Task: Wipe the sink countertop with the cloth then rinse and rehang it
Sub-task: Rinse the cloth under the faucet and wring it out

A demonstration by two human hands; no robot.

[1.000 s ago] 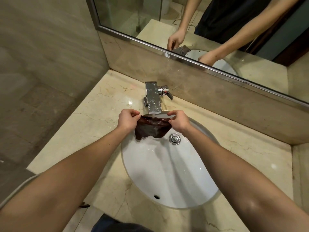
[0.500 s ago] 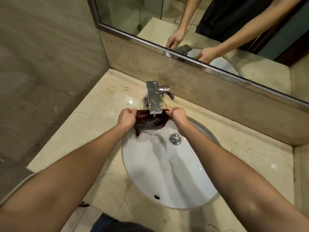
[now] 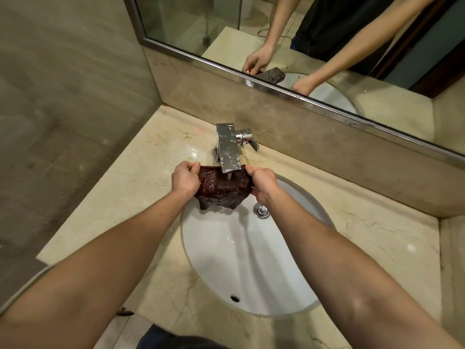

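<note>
Under the tap (image 3: 227,149), at the sink's (image 3: 251,263) twelve o'clock rim, the cloth (image 3: 221,188) is hanging spread between two grips, taking the stream on its middle. The left hand (image 3: 185,178) is pinching its nine o'clock corner and the right hand (image 3: 263,183) its three o'clock corner, both grips closed tight on fabric. The cloth's body is sagging below the grips, toward six o'clock. Likely trouble: water is sheeting off the stretched cloth and may be splashing the table (image 3: 141,177) at nine o'clock; the soaked weight may be dragging a corner loose, dropping it onto the drain (image 3: 261,211).
</note>
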